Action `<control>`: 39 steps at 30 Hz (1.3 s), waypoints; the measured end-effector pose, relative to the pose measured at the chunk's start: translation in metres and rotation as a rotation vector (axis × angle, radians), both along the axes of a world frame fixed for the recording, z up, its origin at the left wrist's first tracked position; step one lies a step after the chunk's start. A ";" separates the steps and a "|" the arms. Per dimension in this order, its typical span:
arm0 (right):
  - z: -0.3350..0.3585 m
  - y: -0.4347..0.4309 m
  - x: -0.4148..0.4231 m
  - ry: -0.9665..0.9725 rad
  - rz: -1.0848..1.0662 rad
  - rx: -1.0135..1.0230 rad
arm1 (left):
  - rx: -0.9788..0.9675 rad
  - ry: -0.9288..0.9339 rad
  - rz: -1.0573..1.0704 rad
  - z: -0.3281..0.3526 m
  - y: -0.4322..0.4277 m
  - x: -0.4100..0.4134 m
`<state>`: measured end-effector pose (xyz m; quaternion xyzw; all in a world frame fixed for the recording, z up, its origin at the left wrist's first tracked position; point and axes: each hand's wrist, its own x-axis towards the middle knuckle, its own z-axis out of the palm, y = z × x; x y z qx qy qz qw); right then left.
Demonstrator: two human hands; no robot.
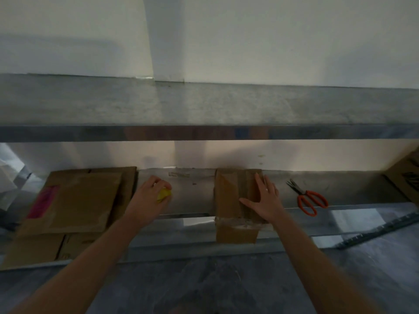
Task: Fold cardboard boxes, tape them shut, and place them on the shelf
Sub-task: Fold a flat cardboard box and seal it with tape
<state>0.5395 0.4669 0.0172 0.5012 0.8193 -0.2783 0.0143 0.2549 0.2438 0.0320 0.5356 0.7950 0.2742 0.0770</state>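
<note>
A small brown cardboard box [229,193] stands on the metal work surface [195,193], with clear tape across its top and down its front face. My right hand [263,198] lies flat on the box top, fingers straight and spread. My left hand [150,196] is to the left of the box, fingers curled round a small yellow object [163,194], probably a tape roll, mostly hidden by the hand. A stack of flat unfolded cardboard [74,200] lies at the far left.
Orange-handled scissors [308,198] lie right of the box. A long metal shelf [204,105] runs across above the surface. Part of another cardboard box [405,175] shows at the right edge. A dark perforated strip [374,232] lies at lower right.
</note>
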 end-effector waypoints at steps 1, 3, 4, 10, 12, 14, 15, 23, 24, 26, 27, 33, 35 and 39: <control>0.000 -0.003 0.000 -0.003 -0.011 0.002 | -0.002 0.002 -0.008 0.001 -0.001 -0.002; 0.002 -0.007 -0.002 -0.003 -0.033 0.006 | 0.002 0.004 -0.024 0.001 -0.005 -0.007; 0.004 -0.009 -0.003 0.006 -0.038 0.015 | 0.007 -0.002 -0.027 0.001 -0.007 -0.008; 0.010 -0.020 -0.009 -0.054 0.015 0.104 | 0.021 -0.014 -0.049 -0.002 -0.013 -0.014; 0.014 -0.025 -0.013 -0.112 0.054 0.193 | 0.025 -0.020 -0.061 -0.002 -0.012 -0.014; 0.022 -0.038 -0.022 -0.102 0.130 0.329 | 0.030 -0.042 -0.082 -0.001 -0.011 -0.013; 0.026 -0.049 -0.031 -0.053 0.185 0.393 | 0.032 -0.055 -0.093 0.000 -0.010 -0.012; 0.010 -0.137 -0.139 0.272 0.399 0.199 | 0.074 -0.084 -0.148 0.007 -0.013 -0.012; 0.006 -0.139 -0.144 0.300 0.364 0.158 | 0.075 -0.087 -0.161 0.006 -0.015 -0.013; -0.002 -0.141 -0.149 0.371 0.283 0.102 | 0.073 -0.084 -0.178 0.003 -0.019 -0.017; -0.005 -0.141 -0.151 0.392 0.260 0.104 | 0.075 -0.075 -0.180 0.001 -0.021 -0.019; -0.002 -0.142 -0.162 0.440 0.268 0.108 | 0.034 -0.006 -0.224 -0.011 -0.028 -0.029; -0.002 -0.138 -0.162 0.450 0.252 0.105 | -0.011 -0.033 -0.244 -0.013 -0.027 -0.028; -0.002 -0.135 -0.161 0.402 0.223 0.082 | -0.108 -0.029 -0.279 -0.031 -0.027 -0.036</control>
